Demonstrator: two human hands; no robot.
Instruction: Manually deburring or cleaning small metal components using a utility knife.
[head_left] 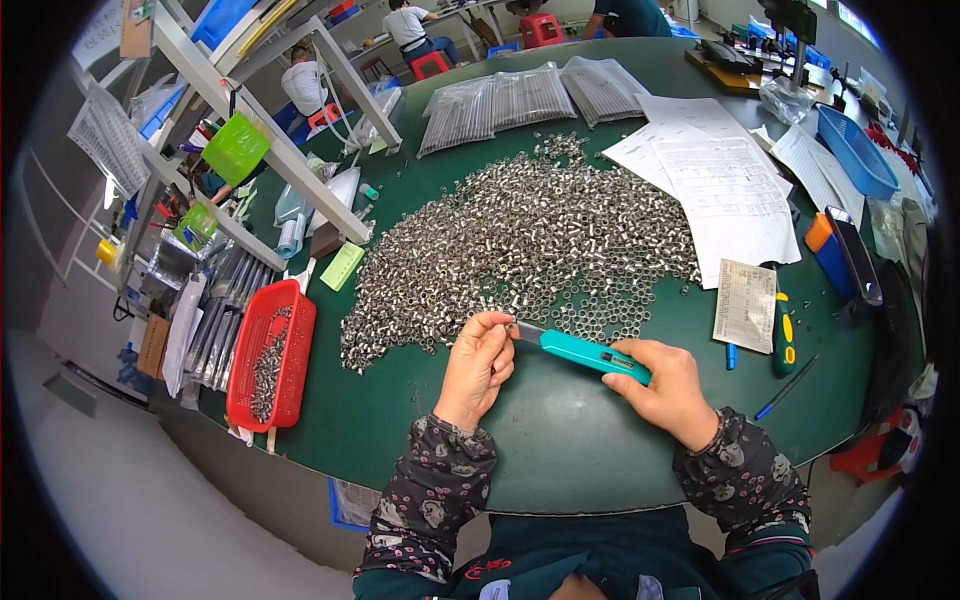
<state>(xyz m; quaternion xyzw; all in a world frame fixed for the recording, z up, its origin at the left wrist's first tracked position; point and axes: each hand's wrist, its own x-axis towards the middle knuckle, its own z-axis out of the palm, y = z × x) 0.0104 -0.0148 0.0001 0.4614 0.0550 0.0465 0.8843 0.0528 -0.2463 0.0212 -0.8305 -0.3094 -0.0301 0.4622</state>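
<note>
My right hand (pixel 670 385) grips a teal utility knife (pixel 583 352) by its handle, and the knife's grey blade (pixel 527 332) points left. My left hand (pixel 478 365) pinches a small metal ring (pixel 512 328) between thumb and fingertips, mostly covered by them. The blade's tip is at this ring; whether it goes inside or only touches the edge I cannot tell. Just beyond both hands spreads a wide heap of small metal rings (pixel 520 230) on the green table (pixel 560 455). Some rings at its near right side lie flat in one layer.
A red basket (pixel 308 340) with metal rings stands at the left. Papers (pixel 725 185), a card (pixel 745 305), a green-yellow screwdriver (pixel 783 345), a pen (pixel 787 387) and a phone (pixel 853 255) lie right. Bagged metal tubes (pixel 495 105) lie behind the heap. People sit farther back.
</note>
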